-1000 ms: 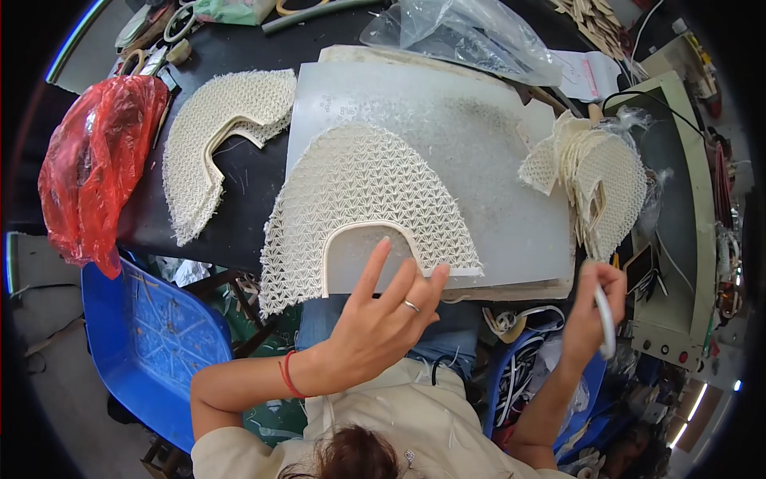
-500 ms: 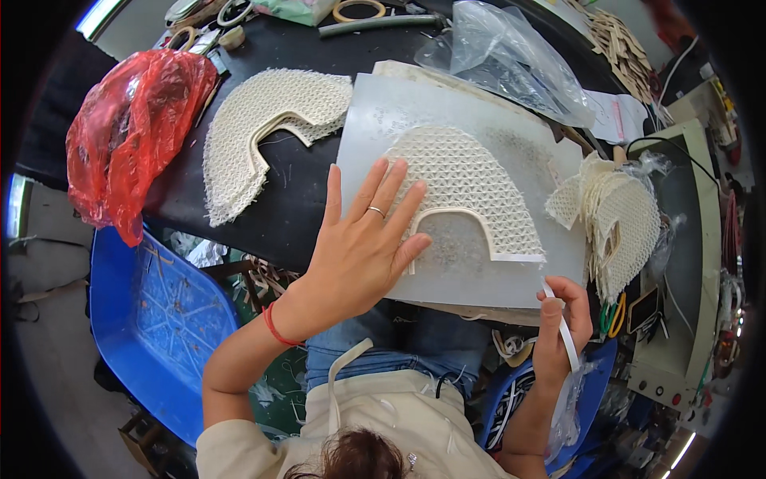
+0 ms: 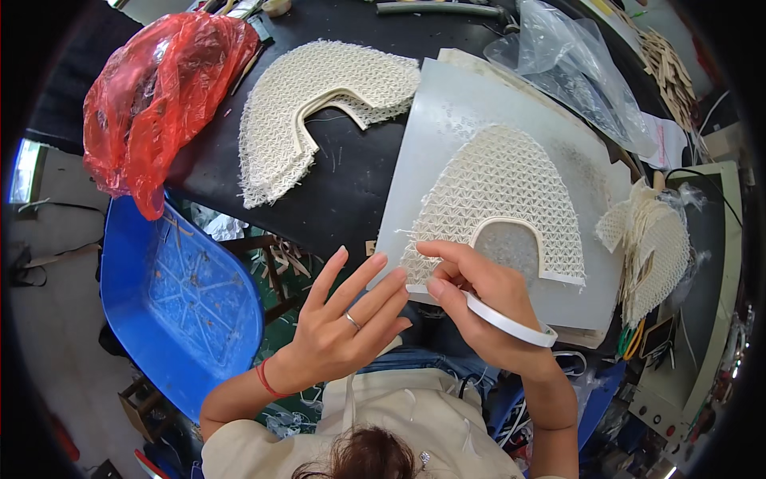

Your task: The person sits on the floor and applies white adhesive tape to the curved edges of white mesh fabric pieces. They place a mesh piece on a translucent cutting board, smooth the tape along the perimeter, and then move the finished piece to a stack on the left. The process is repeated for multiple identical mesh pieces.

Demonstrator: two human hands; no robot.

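A cream woven U-shaped piece (image 3: pixel 504 177) lies flat on a pale grey board (image 3: pixel 415 191), with a bound inner curve and a white strip along the end of each leg. My right hand (image 3: pixel 499 307) is closed at the lower end of its left leg, thumb and forefinger together. Held in that hand, a narrow white strip (image 3: pixel 511 322) loops out past the wrist side. Whether the fingertips also grip the woven piece cannot be made out. Just left of the board's lower edge, my left hand (image 3: pixel 351 323) is open, fingers stretched, holding nothing.
More woven pieces (image 3: pixel 319 72) are stacked on the black table (image 3: pixel 215 164) at left; others (image 3: pixel 654 243) hang at right. A red plastic bag (image 3: pixel 163 96) and clear plastic (image 3: pixel 582 72) lie farther back. A blue tub (image 3: pixel 179 295) stands at lower left.
My left hand has lifted off the woven piece and drawn back toward me. My right hand has moved left with the strip to the piece's left leg. The view has shifted.
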